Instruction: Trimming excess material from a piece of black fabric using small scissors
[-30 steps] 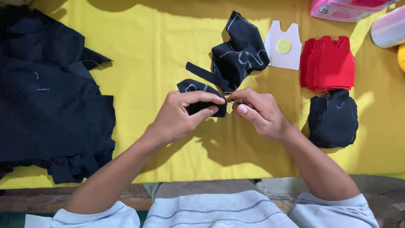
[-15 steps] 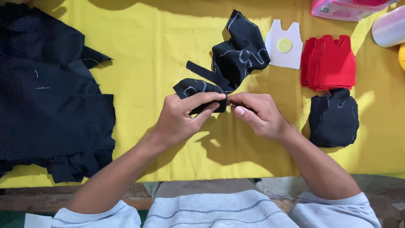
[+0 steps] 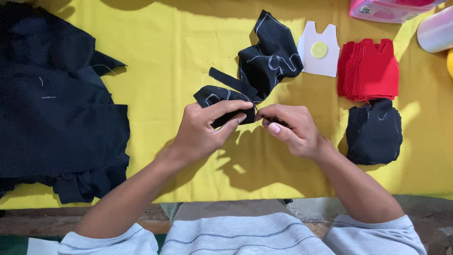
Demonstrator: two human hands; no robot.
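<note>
A yellow cloth (image 3: pixel 165 61) is covering the table, its near edge hanging over worn wood; nothing of the room is showing. A big dark fabric heap (image 3: pixel 52 104) is lying at the left. At the far right, a pink box (image 3: pixel 387 9) (contents not readable) is sitting beside a white spool (image 3: pixel 436 30). Red pieces (image 3: pixel 370 68) are stacked near a white template (image 3: pixel 320 49), with black cutouts (image 3: pixel 375 132) nearer. The left hand (image 3: pixel 205 134) is pinching a chalk-marked black piece (image 3: pixel 255 75) at centre; the right hand (image 3: pixel 292 130) is gripping its edge, fingers narrow. Since a second ago, both hands are staying pinched while the piece's left flap has shifted slightly.
</note>
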